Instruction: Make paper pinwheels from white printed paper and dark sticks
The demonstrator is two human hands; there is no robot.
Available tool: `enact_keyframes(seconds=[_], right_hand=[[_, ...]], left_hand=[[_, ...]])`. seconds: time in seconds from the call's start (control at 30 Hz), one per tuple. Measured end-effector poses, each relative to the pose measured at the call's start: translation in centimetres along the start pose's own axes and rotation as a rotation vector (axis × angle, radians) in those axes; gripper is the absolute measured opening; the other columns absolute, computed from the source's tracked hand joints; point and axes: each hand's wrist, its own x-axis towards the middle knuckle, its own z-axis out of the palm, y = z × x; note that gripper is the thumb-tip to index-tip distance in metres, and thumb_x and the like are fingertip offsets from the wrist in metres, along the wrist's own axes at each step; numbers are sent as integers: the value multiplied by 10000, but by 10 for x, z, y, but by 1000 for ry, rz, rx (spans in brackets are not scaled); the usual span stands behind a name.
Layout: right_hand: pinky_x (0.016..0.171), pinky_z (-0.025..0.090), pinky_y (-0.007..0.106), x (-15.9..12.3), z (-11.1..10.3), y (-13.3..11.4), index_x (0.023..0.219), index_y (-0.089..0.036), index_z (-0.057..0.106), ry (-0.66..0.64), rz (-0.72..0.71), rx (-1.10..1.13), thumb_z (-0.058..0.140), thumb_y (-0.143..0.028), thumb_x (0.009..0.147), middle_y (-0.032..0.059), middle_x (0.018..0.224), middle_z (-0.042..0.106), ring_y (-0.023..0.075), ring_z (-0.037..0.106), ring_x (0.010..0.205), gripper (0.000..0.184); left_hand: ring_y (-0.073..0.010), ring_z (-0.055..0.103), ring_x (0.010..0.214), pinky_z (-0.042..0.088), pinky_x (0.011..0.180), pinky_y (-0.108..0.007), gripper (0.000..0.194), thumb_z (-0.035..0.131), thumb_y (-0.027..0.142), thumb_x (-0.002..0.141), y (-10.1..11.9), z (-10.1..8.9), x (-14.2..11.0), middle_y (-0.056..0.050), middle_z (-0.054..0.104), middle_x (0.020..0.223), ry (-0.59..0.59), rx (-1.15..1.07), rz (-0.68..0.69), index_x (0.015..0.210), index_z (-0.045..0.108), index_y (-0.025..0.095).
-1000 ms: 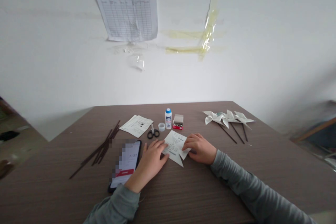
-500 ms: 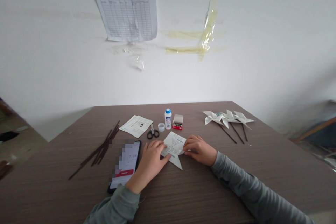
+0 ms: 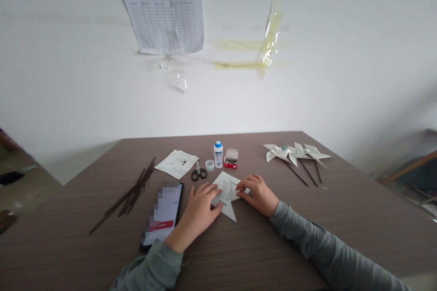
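Note:
A printed white paper piece (image 3: 228, 193), partly folded with a pointed corner toward me, lies on the brown table (image 3: 239, 254). My left hand (image 3: 200, 209) rests flat on its left side, fingers spread. My right hand (image 3: 256, 194) presses on its right edge with fingers curled down onto the paper. Just behind the paper stand a small white glue bottle with a blue cap (image 3: 218, 154), its loose cap (image 3: 210, 165), black scissors (image 3: 198, 172) and a small red and white box of pins (image 3: 231, 158).
A phone (image 3: 163, 216) lies by my left wrist. Several dark sticks (image 3: 128, 193) lie at left, with printed paper sheets (image 3: 177, 163) behind. Finished paper pinwheels on sticks (image 3: 297, 154) lie at right. A chart sheet (image 3: 165, 19) hangs on the wall.
The right flap of the paper has been folded inward, so the piece looks narrower. My right hand has shifted slightly left with it. My left hand has stayed in place.

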Motion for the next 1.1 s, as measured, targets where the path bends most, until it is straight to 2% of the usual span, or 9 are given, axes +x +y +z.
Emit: enact_keyframes(seconds=[0.17,0.33,0.57,0.73,0.9,1.1], right_hand=[[1368,623,651,-1,2,2,1222,-332,979,-7,-2,-53,877,-244,1181,48,1064,977,334,913,1149,141],[1400,594,679,-4,3,3,1209,-341,994,-3,-14,-77,847,-277,1204,64,1112,987,352,908,1178,160],[1457,556,700,-6,7,5,1236,-345,1002,14,-26,-99,817,-292,1222,72,1118,993,332,889,1181,193],[1468,522,766,-4,1,-3,1255,-353,1019,-46,-3,-102,826,-278,1215,87,1108,982,371,883,1221,212],[1466,509,768,-3,-2,-10,1210,-362,1026,-67,13,-115,831,-245,1202,70,1097,959,375,859,1224,228],[1489,492,767,-2,0,-12,1205,-378,1025,-70,25,-146,856,-234,1193,49,1077,938,359,848,1215,222]], left_hand=[[-464,700,1787,444,1530,-881,424,843,236,1128,0,2,1,-177,844,1794,-5,7,14,1540,921,293],[-468,672,1813,412,1567,-844,440,866,263,1118,3,5,1,-197,816,1825,-12,22,5,1557,904,262],[-477,668,1807,434,1559,-825,464,860,307,1106,4,7,1,-171,810,1828,-2,17,-7,1569,898,311],[-488,659,1815,440,1559,-822,499,856,307,1108,5,6,0,-163,808,1838,-1,12,-3,1606,886,327],[-479,633,1838,392,1564,-862,542,814,262,1109,8,5,0,-164,803,1851,-22,8,8,1645,869,327],[-494,666,1789,410,1543,-883,537,818,266,1086,7,6,0,-156,850,1770,3,9,44,1609,903,353]])
